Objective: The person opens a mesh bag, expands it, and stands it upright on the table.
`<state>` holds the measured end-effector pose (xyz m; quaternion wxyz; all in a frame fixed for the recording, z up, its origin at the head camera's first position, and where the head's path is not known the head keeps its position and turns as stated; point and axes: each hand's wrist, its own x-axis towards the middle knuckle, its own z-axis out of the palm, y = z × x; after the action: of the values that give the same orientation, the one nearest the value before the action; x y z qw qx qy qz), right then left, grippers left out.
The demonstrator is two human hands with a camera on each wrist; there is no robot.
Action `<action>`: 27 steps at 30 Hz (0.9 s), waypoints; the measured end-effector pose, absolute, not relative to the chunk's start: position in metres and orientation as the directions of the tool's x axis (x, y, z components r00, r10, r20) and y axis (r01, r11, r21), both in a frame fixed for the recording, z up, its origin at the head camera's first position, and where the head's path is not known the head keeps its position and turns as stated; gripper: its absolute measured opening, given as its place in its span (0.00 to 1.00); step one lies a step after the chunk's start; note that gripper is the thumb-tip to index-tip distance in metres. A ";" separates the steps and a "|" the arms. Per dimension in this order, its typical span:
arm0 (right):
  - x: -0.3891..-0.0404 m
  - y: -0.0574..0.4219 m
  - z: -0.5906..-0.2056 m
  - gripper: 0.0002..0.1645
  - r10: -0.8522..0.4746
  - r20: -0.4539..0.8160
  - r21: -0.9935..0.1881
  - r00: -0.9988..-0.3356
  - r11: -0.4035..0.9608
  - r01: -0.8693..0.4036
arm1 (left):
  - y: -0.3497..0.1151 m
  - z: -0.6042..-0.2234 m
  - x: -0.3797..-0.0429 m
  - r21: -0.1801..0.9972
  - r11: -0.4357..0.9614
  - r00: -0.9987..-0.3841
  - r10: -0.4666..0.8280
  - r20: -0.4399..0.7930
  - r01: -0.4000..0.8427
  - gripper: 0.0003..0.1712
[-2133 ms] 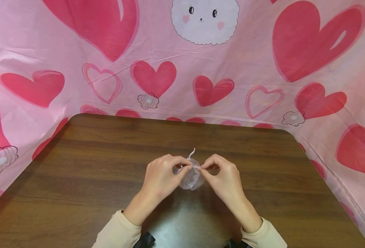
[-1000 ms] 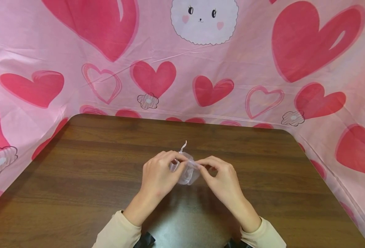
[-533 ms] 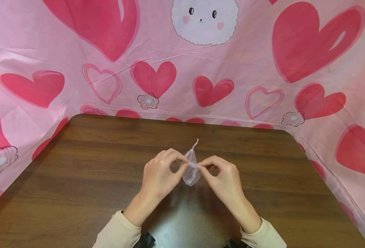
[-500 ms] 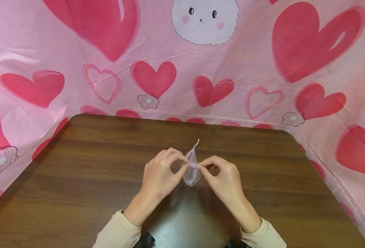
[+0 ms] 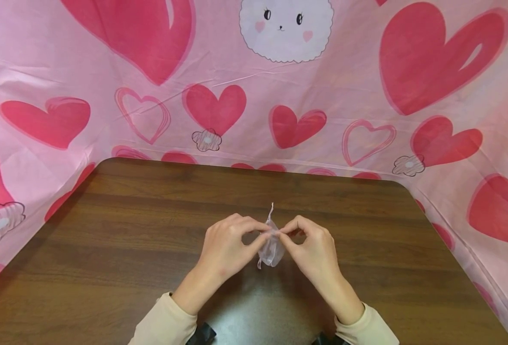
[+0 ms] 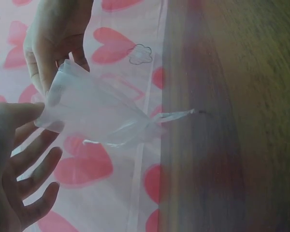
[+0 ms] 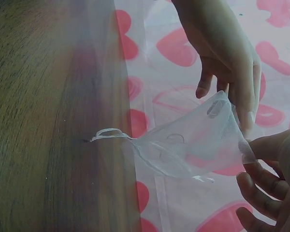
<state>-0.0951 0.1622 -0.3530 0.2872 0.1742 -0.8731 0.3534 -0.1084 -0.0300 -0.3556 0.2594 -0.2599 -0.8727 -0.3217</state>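
Between my two hands hangs a small sheer white drawstring pouch [image 5: 273, 253], its held edge up and its drawn end down. My left hand [image 5: 229, 245] pinches one side of the upper edge between thumb and forefinger. The right hand [image 5: 313, 248] pinches the same edge close beside it, fingertips nearly meeting. In the left wrist view the pouch [image 6: 96, 106] tapers toward a thin white cord [image 6: 176, 115] that dangles over the table. The right wrist view shows the pouch [image 7: 193, 140] spread flat between the hands, with the cord loop [image 7: 108, 133] at its narrow end.
A dark brown wood-grain table [image 5: 141, 220] with rounded far corners lies under the hands. Pink cloth [image 5: 254, 76] printed with red hearts surrounds its back and sides. Black straps [image 5: 202, 334] show at the beige sleeves [image 5: 165, 322].
Over the last half second both hands and the pouch have come slightly nearer the person. The left hand has shifted a little right, and a short cord end now shows at the pouch's near left.
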 end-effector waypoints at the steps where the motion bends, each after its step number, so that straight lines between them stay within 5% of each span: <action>1: -0.095 0.162 -0.353 0.16 -0.101 0.624 -0.517 -0.775 0.690 -0.506 | -0.030 -0.356 -0.108 0.427 0.660 -0.733 0.286 0.618 0.618 0.07; 27: -0.096 0.162 -0.352 0.10 -0.155 0.647 -0.531 -0.747 0.612 -0.586 | -0.031 -0.355 -0.109 0.476 0.668 -0.740 0.170 0.651 0.572 0.11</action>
<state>-0.0956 0.1620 -0.3521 0.2815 0.2175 -0.8525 0.3830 -0.1094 -0.0312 -0.3553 0.2901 -0.2143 -0.8659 -0.3465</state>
